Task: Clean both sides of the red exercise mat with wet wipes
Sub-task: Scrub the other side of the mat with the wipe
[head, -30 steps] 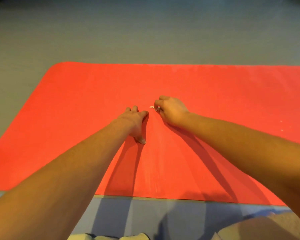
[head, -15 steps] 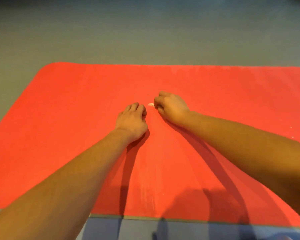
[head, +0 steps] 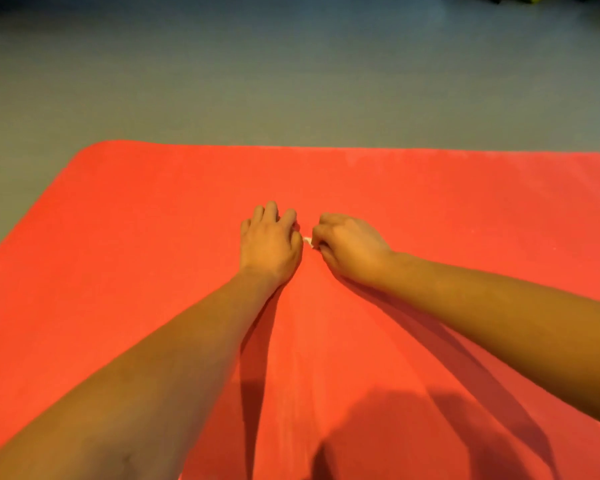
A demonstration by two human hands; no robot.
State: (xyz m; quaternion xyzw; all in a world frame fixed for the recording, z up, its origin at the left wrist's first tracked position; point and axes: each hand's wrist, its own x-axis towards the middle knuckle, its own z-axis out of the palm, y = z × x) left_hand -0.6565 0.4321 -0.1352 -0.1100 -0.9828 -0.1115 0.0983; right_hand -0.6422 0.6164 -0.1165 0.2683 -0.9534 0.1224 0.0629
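Red exercise mat [head: 118, 271]: flat on grey floor [head: 291, 81], one face up.
Left hand [head: 271, 244]: fingers extended, pressing mat.
Right hand [head: 350, 251]: curled, pinching small white wet wipe [head: 307, 241].
Progress, judged: upper face mid-wipe; other face probably undone.

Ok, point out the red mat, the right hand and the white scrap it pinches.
red exercise mat [head: 136, 220], head view, bare surface left of the hands.
right hand [head: 352, 251], head view, back of the hand.
white scrap [head: 307, 241], head view, visible tip beside the fingertips.
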